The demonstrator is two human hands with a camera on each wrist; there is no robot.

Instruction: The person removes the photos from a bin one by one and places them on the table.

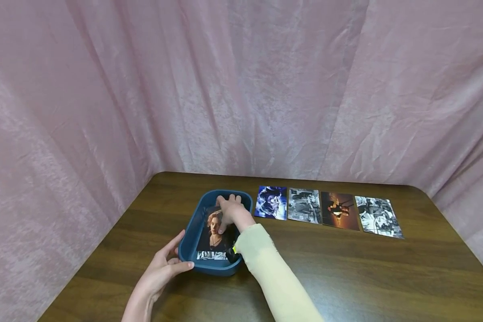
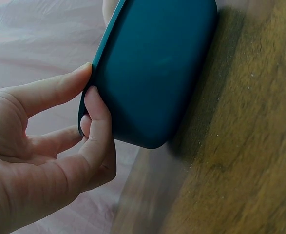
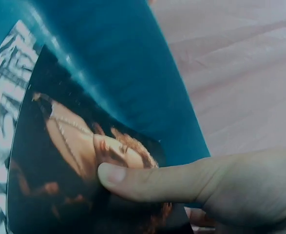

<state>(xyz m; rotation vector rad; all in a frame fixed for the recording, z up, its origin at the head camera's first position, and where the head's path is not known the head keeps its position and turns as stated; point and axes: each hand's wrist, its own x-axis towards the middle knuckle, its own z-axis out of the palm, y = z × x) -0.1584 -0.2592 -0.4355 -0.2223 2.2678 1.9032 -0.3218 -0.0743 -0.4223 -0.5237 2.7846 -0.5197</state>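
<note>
A dark blue plastic bin stands on the table with photo prints inside. My left hand pinches its near left corner, thumb on the rim and fingers against the outer wall, as the left wrist view shows on the bin's side. Inside the bin, my right hand holds a dark portrait photo near its far edge. In the right wrist view the thumb lies flat on this photo; the other fingers are mostly hidden. Under it shows a black-and-white print.
Right of the bin, a row lies along the back of the wooden table: a blue-purple photo, a grey photo, a brown-orange photo and a black-and-white photo. A pink curtain hangs behind.
</note>
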